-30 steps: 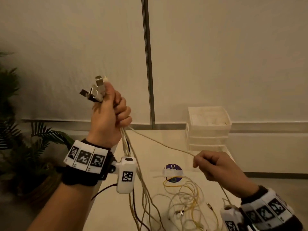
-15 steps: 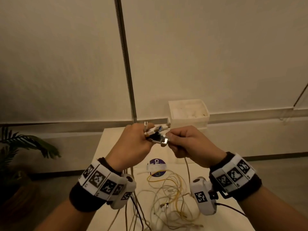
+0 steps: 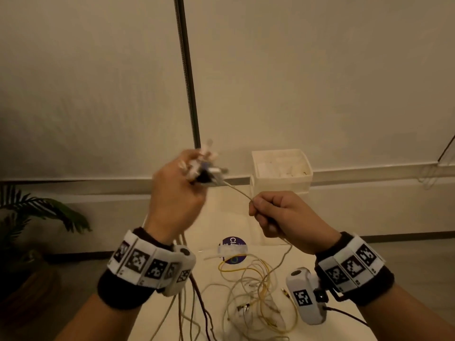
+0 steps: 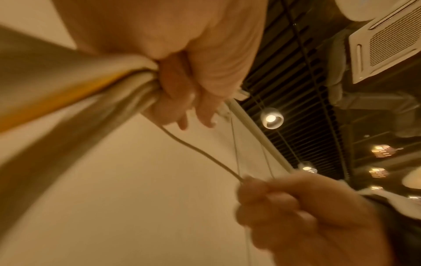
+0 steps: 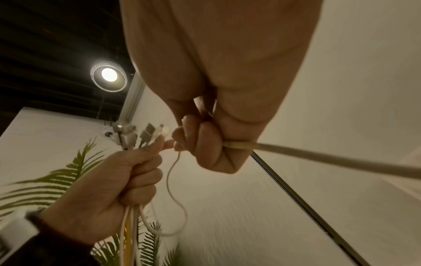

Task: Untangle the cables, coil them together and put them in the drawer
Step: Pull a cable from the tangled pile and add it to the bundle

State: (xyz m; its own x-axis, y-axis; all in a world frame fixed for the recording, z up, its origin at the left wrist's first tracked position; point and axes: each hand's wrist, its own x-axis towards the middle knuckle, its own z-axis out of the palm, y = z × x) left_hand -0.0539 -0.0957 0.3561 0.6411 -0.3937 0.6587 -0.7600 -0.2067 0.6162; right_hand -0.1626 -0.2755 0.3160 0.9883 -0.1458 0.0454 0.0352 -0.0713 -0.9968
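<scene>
My left hand (image 3: 176,193) is raised above the table and grips a bunch of cable ends (image 3: 205,168); their plugs (image 5: 136,135) stick out above the fist. From it, several white, yellow and dark cables (image 3: 189,303) hang down to the table. My right hand (image 3: 278,215) is to the right, slightly lower, and pinches one thin white cable (image 3: 237,191) that runs taut from the bunch. That cable (image 4: 200,153) shows between both fists in the left wrist view. A loose tangle of white and yellow cables (image 3: 256,289) lies on the table (image 3: 216,225). A white drawer unit (image 3: 280,172) stands at the table's far end.
A round purple sticker with a tape strip (image 3: 232,248) lies on the table beyond the tangle. A potted palm (image 3: 37,217) stands on the floor at the left. A dark vertical pole (image 3: 187,70) runs up the wall behind.
Half a second ago both hands met at the plugs. Since then my right hand has drawn away to the right and down along one thin cable, while my left hand has risen slightly.
</scene>
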